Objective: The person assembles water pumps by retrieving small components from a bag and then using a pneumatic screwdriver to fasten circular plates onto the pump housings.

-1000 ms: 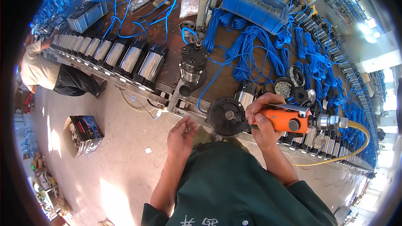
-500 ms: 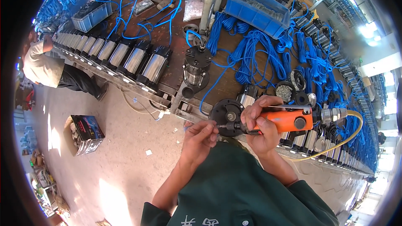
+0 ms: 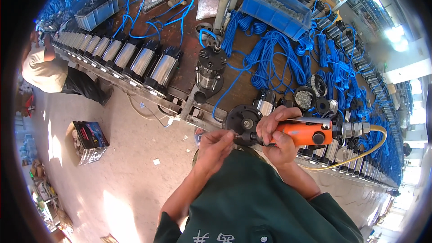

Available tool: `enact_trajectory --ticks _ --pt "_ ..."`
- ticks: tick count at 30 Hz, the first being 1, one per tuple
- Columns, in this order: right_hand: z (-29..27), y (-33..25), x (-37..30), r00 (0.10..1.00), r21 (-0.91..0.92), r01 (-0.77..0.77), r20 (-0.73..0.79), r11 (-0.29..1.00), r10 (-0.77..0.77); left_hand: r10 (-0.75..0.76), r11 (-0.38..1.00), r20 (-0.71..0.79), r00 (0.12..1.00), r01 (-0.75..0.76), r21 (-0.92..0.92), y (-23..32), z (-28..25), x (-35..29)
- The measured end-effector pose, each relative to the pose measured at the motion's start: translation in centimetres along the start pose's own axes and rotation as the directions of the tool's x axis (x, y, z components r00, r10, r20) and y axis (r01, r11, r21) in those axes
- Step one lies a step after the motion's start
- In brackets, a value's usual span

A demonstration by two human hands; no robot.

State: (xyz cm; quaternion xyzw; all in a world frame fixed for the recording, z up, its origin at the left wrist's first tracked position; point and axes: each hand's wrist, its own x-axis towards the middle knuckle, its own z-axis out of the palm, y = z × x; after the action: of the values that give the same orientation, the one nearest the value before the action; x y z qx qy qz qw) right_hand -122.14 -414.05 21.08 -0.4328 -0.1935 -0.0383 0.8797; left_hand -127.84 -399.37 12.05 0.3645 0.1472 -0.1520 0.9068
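Note:
My right hand [image 3: 279,141] is wrapped round an orange air screwdriver [image 3: 307,134], held level with its nose toward the left. A yellowish air hose [image 3: 375,146] runs from its back end. Just left of the nose, my left hand [image 3: 213,152] is closed in a pinch; whatever its fingertips hold is too small to make out. Beneath and beyond the tool's nose lies a round black flange [image 3: 235,119] with a pale centre, on the bench's near edge. A black and silver pump motor [image 3: 209,68] stands upright further back, a blue cable on it.
Rows of silver motors [image 3: 162,69] line the bench edge on both sides. Behind lie coiled blue cables [image 3: 274,58], a blue crate of small metal parts [image 3: 276,11] and a bowl of screws [image 3: 305,98]. A person [image 3: 47,69] stands at left, near an open carton [image 3: 87,141] on the floor.
The screwdriver and my right hand have shifted slightly left, its nose closer to my left fingertips. My left hand stays pinched in nearly the same place. The whole view has shifted slightly.

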Motion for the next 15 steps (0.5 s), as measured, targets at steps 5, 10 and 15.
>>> enact_trajectory --ticks 5,10,15 --pt "-1.7 1.0 -0.9 0.993 -0.201 -0.097 0.05 0.975 0.109 0.272 0.627 0.2 0.941 -0.331 0.705 0.8 -0.4 0.3" --pt "-1.7 2.0 -0.9 0.98 -0.271 -0.16 0.071 0.949 0.185 0.388 0.484 0.226 0.893 -0.407 0.775 -0.1 -1.2 1.4" --pt "-1.3 2.0 -0.8 0.963 -0.363 -0.156 0.15 0.919 0.223 0.397 0.523 0.228 0.889 -0.423 0.74 -0.7 -2.1 2.1"
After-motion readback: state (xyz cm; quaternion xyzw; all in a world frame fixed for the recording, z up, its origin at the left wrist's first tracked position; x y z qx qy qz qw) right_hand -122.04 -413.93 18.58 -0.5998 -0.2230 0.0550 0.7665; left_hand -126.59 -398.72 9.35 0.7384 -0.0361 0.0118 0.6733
